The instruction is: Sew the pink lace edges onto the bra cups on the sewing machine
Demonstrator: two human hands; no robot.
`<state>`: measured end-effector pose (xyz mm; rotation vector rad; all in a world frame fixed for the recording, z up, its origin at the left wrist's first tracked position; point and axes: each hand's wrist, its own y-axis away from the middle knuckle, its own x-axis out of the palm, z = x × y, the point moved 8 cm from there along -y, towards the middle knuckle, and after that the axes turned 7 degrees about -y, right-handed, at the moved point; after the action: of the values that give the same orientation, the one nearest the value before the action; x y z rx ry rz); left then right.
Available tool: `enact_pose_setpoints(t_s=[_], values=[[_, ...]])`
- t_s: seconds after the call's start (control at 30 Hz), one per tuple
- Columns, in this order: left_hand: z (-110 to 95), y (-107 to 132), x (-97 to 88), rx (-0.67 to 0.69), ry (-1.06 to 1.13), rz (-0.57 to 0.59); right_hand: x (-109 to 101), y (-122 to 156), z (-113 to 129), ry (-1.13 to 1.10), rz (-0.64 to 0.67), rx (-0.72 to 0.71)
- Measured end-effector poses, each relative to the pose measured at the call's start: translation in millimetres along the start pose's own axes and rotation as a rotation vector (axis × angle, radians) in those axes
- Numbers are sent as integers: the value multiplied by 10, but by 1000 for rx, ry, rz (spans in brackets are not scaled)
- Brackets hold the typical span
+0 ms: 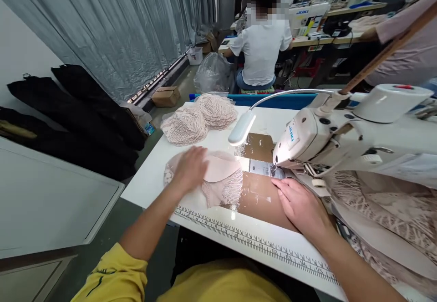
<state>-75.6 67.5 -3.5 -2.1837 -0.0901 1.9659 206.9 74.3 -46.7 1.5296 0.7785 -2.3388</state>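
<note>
My left hand [191, 171] is over a pale pink lace piece [223, 188] with a smooth, rounded fabric panel on it, at the left of the sewing table. Motion blurs its fingers, so their grip cannot be made out. My right hand [302, 206] lies on the brown taped surface [259, 197], fingers stretched out toward the needle area of the white sewing machine [300, 133]. I see nothing held in it. Right of the machine's needle, more beige lace fabric [385, 202] is heaped, partly hidden beneath the machine arm.
Two stacks of lace pieces [186, 126] sit at the table's back left. A lamp [242, 126] on a bent neck hangs over the table. A printed ruler [249, 240] runs along the front edge. Beyond, a person in a white shirt [261, 49] sits at another machine.
</note>
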Motion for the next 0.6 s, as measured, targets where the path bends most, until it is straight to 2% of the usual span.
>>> enact_pose_setpoints(t_s=[0.07,0.1,0.17,0.23,0.33,0.43,0.5,0.53,0.6], values=[[620,211,-66,-266,-28,-101,20,-10,-22,-26,26,22],[836,318,-61,-321,-28,-112,18,-16,-28,-53,37,36],[1115,533,-69,-377,-15,-137,-31,-20,-21,-147,42,62],[1192,751,-122,-393,12,-155,-125,-3,5,-295,42,102],[1011,1081,-354,-366,170,-284,-239,77,86,-598,106,221],[612,1317,-601,-251,395,-435,-210,183,339,-974,256,341],[254,1335,-642,-116,509,-417,-140,220,635,-1215,354,344],[41,1306,-633,-15,556,-378,-117,217,780,-1323,353,323],[-392,1215,-582,201,633,-279,-76,199,1001,-1535,260,286]])
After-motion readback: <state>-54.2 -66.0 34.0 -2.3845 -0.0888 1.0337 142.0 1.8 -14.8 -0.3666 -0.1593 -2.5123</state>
